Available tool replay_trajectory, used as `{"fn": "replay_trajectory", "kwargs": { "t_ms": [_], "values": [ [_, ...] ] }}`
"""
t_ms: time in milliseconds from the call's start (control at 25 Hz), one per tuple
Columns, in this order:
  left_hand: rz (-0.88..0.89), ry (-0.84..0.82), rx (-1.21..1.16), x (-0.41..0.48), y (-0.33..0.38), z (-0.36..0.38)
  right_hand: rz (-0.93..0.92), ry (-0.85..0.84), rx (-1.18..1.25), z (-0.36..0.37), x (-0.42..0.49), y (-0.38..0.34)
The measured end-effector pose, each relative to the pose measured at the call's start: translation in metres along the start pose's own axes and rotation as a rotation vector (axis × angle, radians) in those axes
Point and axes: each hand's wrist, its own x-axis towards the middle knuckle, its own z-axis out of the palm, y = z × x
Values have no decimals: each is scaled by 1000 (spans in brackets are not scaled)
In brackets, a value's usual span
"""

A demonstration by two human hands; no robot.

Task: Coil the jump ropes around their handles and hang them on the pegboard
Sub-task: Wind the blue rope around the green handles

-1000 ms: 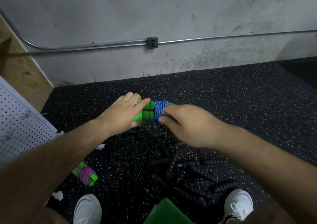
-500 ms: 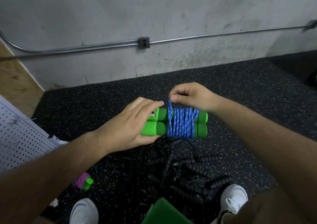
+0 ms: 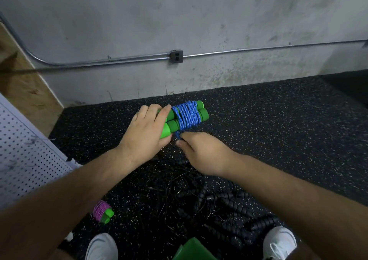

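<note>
My left hand (image 3: pixel 146 129) grips the near ends of two green jump rope handles (image 3: pixel 203 113) held side by side above the floor. Blue speckled rope (image 3: pixel 187 117) is wound in many turns around their middle. Just below the handles, my right hand (image 3: pixel 201 153) pinches the short free end of the blue rope. A second jump rope (image 3: pixel 102 213), pink cord coiled on green handles, lies on the floor by my left forearm. The white pegboard (image 3: pixel 23 152) leans at the left edge.
A tangle of black ropes with ribbed black handles (image 3: pixel 215 200) covers the black speckled rubber floor (image 3: pixel 278 130) in front of my white shoes (image 3: pixel 279 241). A green object (image 3: pixel 192 249) sits between my feet. A concrete wall with a metal conduit (image 3: pixel 239 50) stands behind.
My right hand has gone from above the handles down and under them with the rope end, adding a turn. The handles have tilted, far ends higher.
</note>
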Motion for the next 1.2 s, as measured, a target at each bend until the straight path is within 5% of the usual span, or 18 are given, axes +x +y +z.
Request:
{"fn": "replay_trajectory", "kwargs": {
  "t_ms": [320, 520, 680, 920, 1200],
  "values": [
    [-97, -149, -141, -2, 4, -2, -87, 255, -93, -11, -5, -5],
    [-262, -163, -558, 0, 16, -11, -136, 537, 267, -20, -4, -7],
    [-362, -126, -903, 6, 24, -14, -97, 484, 714, -30, -3, -15],
    [-613, -46, -1179, 12, 28, -21, -163, 588, 735, -46, -4, -16],
    [-542, 42, -1412, 14, 29, -36, 12, 544, 983, -54, -2, -24]
  ]
}}
